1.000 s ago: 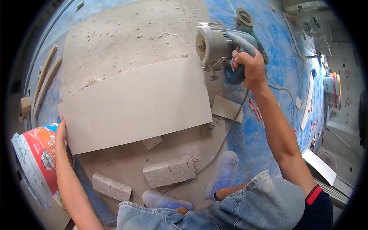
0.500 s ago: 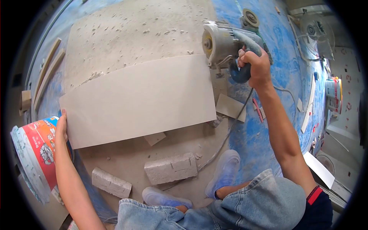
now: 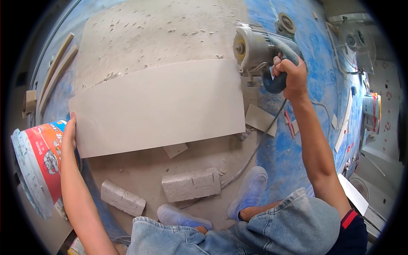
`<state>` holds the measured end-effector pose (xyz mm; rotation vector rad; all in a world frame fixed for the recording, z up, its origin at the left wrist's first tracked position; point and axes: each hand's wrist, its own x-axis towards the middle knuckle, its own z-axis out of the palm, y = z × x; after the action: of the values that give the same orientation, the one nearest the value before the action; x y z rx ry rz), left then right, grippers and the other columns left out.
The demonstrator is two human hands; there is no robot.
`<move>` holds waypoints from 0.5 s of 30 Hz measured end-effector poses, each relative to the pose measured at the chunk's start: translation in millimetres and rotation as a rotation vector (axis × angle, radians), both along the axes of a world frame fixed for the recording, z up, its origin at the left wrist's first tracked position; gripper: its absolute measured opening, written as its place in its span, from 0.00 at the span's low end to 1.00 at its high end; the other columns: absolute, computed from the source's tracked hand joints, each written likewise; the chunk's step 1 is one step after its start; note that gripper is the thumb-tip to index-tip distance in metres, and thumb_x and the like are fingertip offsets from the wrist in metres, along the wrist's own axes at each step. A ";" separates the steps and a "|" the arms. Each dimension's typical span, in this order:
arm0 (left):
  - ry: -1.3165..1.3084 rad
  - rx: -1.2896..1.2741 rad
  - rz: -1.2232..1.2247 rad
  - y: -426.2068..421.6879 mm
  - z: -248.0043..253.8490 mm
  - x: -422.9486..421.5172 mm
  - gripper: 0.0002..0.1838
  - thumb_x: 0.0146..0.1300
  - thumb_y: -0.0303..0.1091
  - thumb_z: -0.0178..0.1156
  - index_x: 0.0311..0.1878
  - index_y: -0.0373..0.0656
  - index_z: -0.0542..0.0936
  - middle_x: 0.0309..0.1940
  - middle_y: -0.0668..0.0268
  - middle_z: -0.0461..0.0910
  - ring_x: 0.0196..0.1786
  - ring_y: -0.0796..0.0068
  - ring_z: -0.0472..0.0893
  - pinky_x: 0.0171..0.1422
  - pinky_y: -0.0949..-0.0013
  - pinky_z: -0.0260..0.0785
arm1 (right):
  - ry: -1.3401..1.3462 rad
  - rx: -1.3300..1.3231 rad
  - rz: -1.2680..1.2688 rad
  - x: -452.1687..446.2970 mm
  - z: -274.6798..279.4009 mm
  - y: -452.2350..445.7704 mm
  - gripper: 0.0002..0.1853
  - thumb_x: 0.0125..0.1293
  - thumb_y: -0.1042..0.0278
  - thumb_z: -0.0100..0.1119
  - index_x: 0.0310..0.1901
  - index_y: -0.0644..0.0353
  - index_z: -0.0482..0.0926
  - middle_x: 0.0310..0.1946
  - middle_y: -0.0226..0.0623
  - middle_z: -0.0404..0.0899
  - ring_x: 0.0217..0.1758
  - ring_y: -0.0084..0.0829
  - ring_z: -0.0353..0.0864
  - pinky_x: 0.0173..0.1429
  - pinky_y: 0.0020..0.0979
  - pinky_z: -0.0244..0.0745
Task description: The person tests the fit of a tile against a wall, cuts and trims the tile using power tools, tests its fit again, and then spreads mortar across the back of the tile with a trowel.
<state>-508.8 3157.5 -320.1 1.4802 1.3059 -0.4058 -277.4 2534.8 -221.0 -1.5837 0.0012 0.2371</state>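
A large pale tile (image 3: 161, 108) spans the middle of the view, its near edge raised and casting a shadow on the floor. At its left end my left hand (image 3: 71, 134) grips the edge, thumb on the top face and the other fingers mostly hidden. My right hand (image 3: 293, 74) is wrapped round the handle of a handheld stone cutter (image 3: 259, 46). The cutter is beside the tile's far right corner, its round hub facing left. I cannot tell whether its blade touches the tile or spins.
Two broken blocks (image 3: 191, 185) (image 3: 123, 198) lie before my shoes. A paint bucket (image 3: 44, 163) stands left, near wood strips (image 3: 57, 72). Behind the cutter rests a second power tool (image 3: 287, 23). A cable (image 3: 250, 159) crosses the floor by tile offcuts (image 3: 259, 119) and a red pen-like object (image 3: 290, 124).
The view has shifted slightly, so the cutter, right hand and far floor appear further right. The tile's near left corner sits a little higher in the picture. Both grips are unchanged.
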 end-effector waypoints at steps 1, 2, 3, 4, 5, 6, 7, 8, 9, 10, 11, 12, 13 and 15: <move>-0.004 -0.005 -0.004 -0.4 0.1 -0.1 0.38 0.71 0.62 0.39 0.68 0.38 0.64 0.65 0.55 0.69 0.65 0.61 0.70 0.68 0.60 0.61 | 0.003 0.006 0.004 0.5 -0.4 -0.7 0.09 0.48 0.74 0.54 0.33 0.66 0.74 0.23 0.32 0.72 0.23 0.22 0.68 0.32 0.23 0.65; -0.002 -0.005 0.000 -2.0 1.1 0.5 0.38 0.71 0.62 0.39 0.68 0.38 0.64 0.65 0.55 0.69 0.65 0.61 0.70 0.68 0.60 0.61 | 0.006 0.011 0.008 0.6 -0.8 -1.1 0.09 0.48 0.75 0.54 0.34 0.66 0.74 0.24 0.33 0.72 0.23 0.22 0.68 0.32 0.23 0.65; 0.005 -0.008 0.001 -3.9 2.7 1.6 0.38 0.71 0.62 0.39 0.68 0.38 0.65 0.65 0.55 0.69 0.65 0.61 0.70 0.68 0.60 0.61 | 0.008 0.012 0.012 0.2 -0.6 -0.9 0.09 0.48 0.75 0.54 0.34 0.66 0.74 0.24 0.33 0.72 0.23 0.22 0.68 0.32 0.23 0.65; 0.012 -0.011 0.001 -4.7 3.8 2.6 0.38 0.71 0.62 0.39 0.68 0.38 0.65 0.65 0.55 0.69 0.65 0.61 0.70 0.68 0.60 0.61 | 0.004 0.010 0.011 -0.2 0.1 -0.5 0.09 0.48 0.75 0.54 0.34 0.65 0.73 0.24 0.33 0.72 0.23 0.22 0.68 0.32 0.24 0.66; 0.013 -0.010 0.005 -2.0 2.0 2.3 0.38 0.71 0.62 0.39 0.68 0.38 0.65 0.65 0.55 0.69 0.65 0.61 0.70 0.68 0.60 0.61 | 0.000 0.008 0.010 -0.8 0.6 0.1 0.10 0.48 0.75 0.53 0.34 0.65 0.73 0.24 0.32 0.72 0.23 0.22 0.68 0.32 0.24 0.66; 0.013 -0.011 0.000 1.1 -0.1 1.6 0.38 0.71 0.63 0.39 0.68 0.38 0.65 0.65 0.55 0.69 0.65 0.61 0.70 0.68 0.60 0.61 | 0.001 0.009 0.014 -0.9 0.6 1.1 0.10 0.48 0.75 0.53 0.34 0.65 0.73 0.24 0.32 0.72 0.23 0.22 0.68 0.32 0.24 0.66; 0.013 -0.013 -0.005 3.6 -2.1 1.0 0.38 0.71 0.63 0.39 0.68 0.38 0.65 0.65 0.55 0.69 0.65 0.61 0.70 0.68 0.60 0.61 | 0.002 0.008 -0.002 -1.2 0.6 2.1 0.09 0.48 0.75 0.53 0.34 0.65 0.73 0.23 0.33 0.72 0.23 0.22 0.68 0.32 0.24 0.66; 0.014 -0.013 -0.002 5.0 -3.7 0.8 0.38 0.71 0.63 0.39 0.68 0.38 0.65 0.65 0.55 0.69 0.65 0.61 0.70 0.68 0.60 0.61 | 0.003 0.006 -0.018 -1.3 0.8 2.2 0.09 0.48 0.76 0.53 0.34 0.65 0.73 0.23 0.33 0.72 0.23 0.22 0.68 0.32 0.24 0.66; 0.021 -0.003 -0.011 6.7 -5.3 0.8 0.38 0.71 0.63 0.38 0.68 0.38 0.65 0.65 0.55 0.70 0.65 0.61 0.70 0.68 0.60 0.61 | 0.004 0.006 -0.016 -1.7 1.4 2.5 0.09 0.48 0.76 0.53 0.34 0.65 0.73 0.23 0.33 0.72 0.23 0.22 0.68 0.32 0.24 0.66; 0.029 0.006 -0.020 8.5 -6.6 0.2 0.38 0.71 0.63 0.38 0.68 0.39 0.65 0.65 0.55 0.70 0.65 0.61 0.71 0.68 0.60 0.62 | 0.000 0.004 -0.013 -2.2 2.0 2.7 0.09 0.48 0.76 0.53 0.34 0.65 0.73 0.23 0.33 0.72 0.23 0.23 0.68 0.32 0.24 0.66; 0.029 0.006 -0.018 7.3 -5.3 0.6 0.38 0.71 0.63 0.38 0.68 0.39 0.65 0.65 0.55 0.70 0.65 0.61 0.71 0.68 0.60 0.62 | -0.005 0.002 -0.010 -2.1 2.3 2.9 0.09 0.48 0.76 0.53 0.34 0.65 0.73 0.24 0.33 0.72 0.23 0.23 0.68 0.32 0.24 0.66; 0.034 0.001 -0.014 5.9 -4.1 1.1 0.38 0.70 0.63 0.38 0.68 0.39 0.65 0.65 0.55 0.69 0.65 0.61 0.70 0.68 0.60 0.61 | -0.004 0.002 -0.008 -1.6 2.1 2.7 0.09 0.48 0.76 0.53 0.34 0.65 0.73 0.24 0.33 0.72 0.23 0.23 0.68 0.32 0.24 0.66; 0.039 -0.005 -0.011 4.4 -2.9 1.7 0.38 0.70 0.63 0.38 0.68 0.39 0.65 0.65 0.55 0.69 0.65 0.60 0.70 0.68 0.60 0.61 | 0.010 0.019 0.002 -1.0 1.8 2.0 0.09 0.48 0.76 0.53 0.34 0.65 0.73 0.24 0.33 0.72 0.23 0.23 0.68 0.32 0.25 0.66; 0.042 -0.020 -0.005 5.9 -4.6 1.9 0.38 0.70 0.63 0.38 0.69 0.40 0.65 0.65 0.55 0.69 0.65 0.60 0.70 0.69 0.59 0.60 | 0.024 0.036 0.011 -1.0 1.9 1.3 0.09 0.47 0.76 0.53 0.33 0.65 0.73 0.24 0.33 0.72 0.23 0.23 0.68 0.32 0.25 0.67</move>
<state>-506.9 3163.4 -324.7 1.4655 1.3277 -0.4550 -278.5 2536.0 -219.1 -1.5459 0.0067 0.2629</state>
